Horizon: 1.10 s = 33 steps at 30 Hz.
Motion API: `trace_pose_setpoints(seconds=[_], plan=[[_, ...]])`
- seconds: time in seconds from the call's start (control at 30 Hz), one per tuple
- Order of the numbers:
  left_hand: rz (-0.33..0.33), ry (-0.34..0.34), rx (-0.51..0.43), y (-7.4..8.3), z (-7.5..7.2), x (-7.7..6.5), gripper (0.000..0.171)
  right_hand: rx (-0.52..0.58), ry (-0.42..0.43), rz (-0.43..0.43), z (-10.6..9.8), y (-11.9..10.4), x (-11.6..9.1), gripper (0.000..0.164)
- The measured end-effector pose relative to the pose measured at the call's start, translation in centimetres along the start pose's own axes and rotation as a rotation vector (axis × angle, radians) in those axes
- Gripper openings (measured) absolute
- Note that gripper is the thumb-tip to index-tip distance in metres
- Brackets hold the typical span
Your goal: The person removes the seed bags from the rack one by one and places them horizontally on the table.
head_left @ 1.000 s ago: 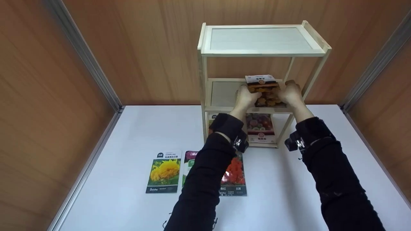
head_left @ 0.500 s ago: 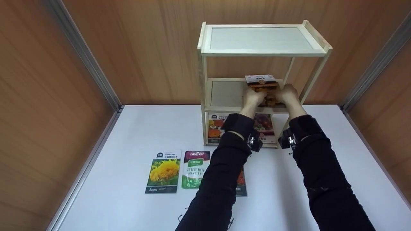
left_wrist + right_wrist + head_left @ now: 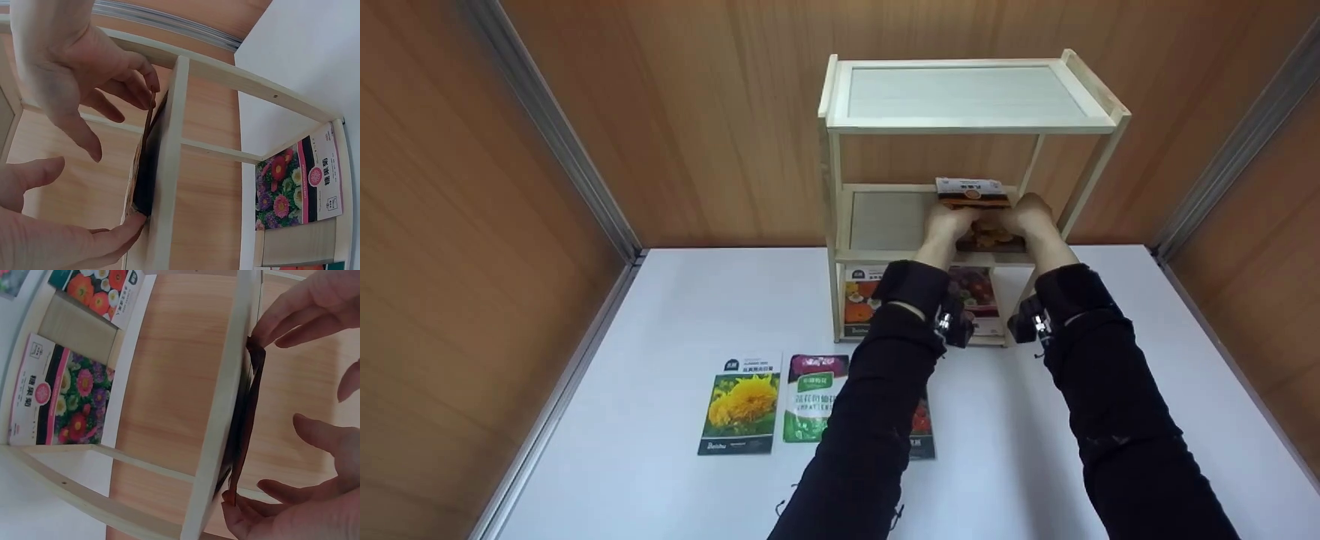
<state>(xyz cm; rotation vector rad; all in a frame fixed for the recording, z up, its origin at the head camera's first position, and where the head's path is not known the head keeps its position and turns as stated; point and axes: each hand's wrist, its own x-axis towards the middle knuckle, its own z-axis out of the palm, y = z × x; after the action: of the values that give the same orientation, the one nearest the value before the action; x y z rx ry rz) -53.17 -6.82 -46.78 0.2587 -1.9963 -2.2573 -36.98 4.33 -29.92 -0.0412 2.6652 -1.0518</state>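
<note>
An orange flower seed packet (image 3: pixel 973 196) lies on the right part of the middle shelf of a small wooden rack (image 3: pixel 960 94). My left hand (image 3: pixel 949 225) is at its left edge, and my right hand (image 3: pixel 1029 217) is at the opposite edge. Seen edge-on in the right wrist view, the packet (image 3: pixel 244 430) is slightly bowed above the shelf board. Fingertips of the right hand (image 3: pixel 315 495) touch its edge while the thumb stands apart. Likewise, the left hand's extended fingers (image 3: pixel 107 242) touch the other edge, thumb away from it. The hands cover part of the packet's front.
On the lower shelf lie an orange-and-white flower packet (image 3: pixel 859 304) and a pink-purple flower packet (image 3: pixel 979 289). A yellow flower packet (image 3: pixel 741 405), a green packet (image 3: pixel 810 401) and a partly hidden red flower packet (image 3: pixel 922 431) lie on the white table (image 3: pixel 660 495). Rack posts flank both hands.
My left hand has moved right along the packet and my right hand slightly left, bringing them closer together. The left arm's shift uncovered the green packet and the orange-and-white one.
</note>
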Motion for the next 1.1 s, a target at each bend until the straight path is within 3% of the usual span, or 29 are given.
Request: trace_pose_setpoints(seconds=[0.03,0.07,0.13,0.23,0.33,0.47,0.53,0.57,0.63,0.73,0.8,0.87,0.97,1.1], plan=[[-0.015,0.077,0.184,1.2,-0.5,-1.7,0.047,0.009,-0.007,0.005,0.0,0.0,0.0,0.084],[-0.064,0.127,0.274,2.6,-0.8,-3.4,0.048,0.02,-0.011,0.011,-0.1,-0.1,-0.1,0.085],[-0.149,0.15,0.247,5.3,-1.7,-6.8,0.047,0.024,-0.027,0.011,-0.2,-0.1,-0.1,0.087],[-0.196,0.16,0.24,7.9,-2.8,-9.8,0.042,0.005,-0.045,-0.006,-0.4,-0.1,-0.2,0.09],[-0.169,0.175,0.406,8.2,-3.6,-9.6,0.033,0.028,-0.071,-0.005,-0.7,-0.2,-0.2,0.09],[-0.172,0.208,0.672,6.5,-4.5,-7.1,0.028,0.071,-0.081,0.002,-0.9,-0.3,-0.3,0.082],[-0.147,0.232,0.734,6.0,-5.0,-6.5,0.027,0.097,-0.078,0.014,-1.0,-0.3,-0.3,0.078],[-0.149,0.233,0.747,6.1,-5.4,-6.8,0.031,0.107,-0.073,0.018,-1.0,-0.4,-0.4,0.076],[-0.092,0.269,0.762,6.9,-6.1,-8.1,0.037,0.152,-0.072,0.042,-1.0,-0.5,-0.5,0.072],[-0.096,0.244,0.722,10.8,-7.5,-13.1,0.051,0.185,-0.064,0.04,-1.0,-0.7,-0.8,0.062],[-0.096,0.238,0.69,13.4,-8.1,-16.4,0.05,0.216,-0.062,0.034,-1.0,-0.9,-1.0,0.061],[-0.147,0.201,0.642,16.0,-8.6,-19.5,0.049,0.225,-0.052,0.013,-1.0,-1.1,-1.2,0.061],[-0.16,0.176,0.612,17.6,-9.1,-21.5,0.052,0.248,-0.029,-0.026,-0.9,-1.1,-1.4,0.06],[-0.138,0.144,0.546,18.1,-9.7,-22.2,0.073,0.274,-0.006,-0.085,-0.8,-1.0,-1.7,0.051]])
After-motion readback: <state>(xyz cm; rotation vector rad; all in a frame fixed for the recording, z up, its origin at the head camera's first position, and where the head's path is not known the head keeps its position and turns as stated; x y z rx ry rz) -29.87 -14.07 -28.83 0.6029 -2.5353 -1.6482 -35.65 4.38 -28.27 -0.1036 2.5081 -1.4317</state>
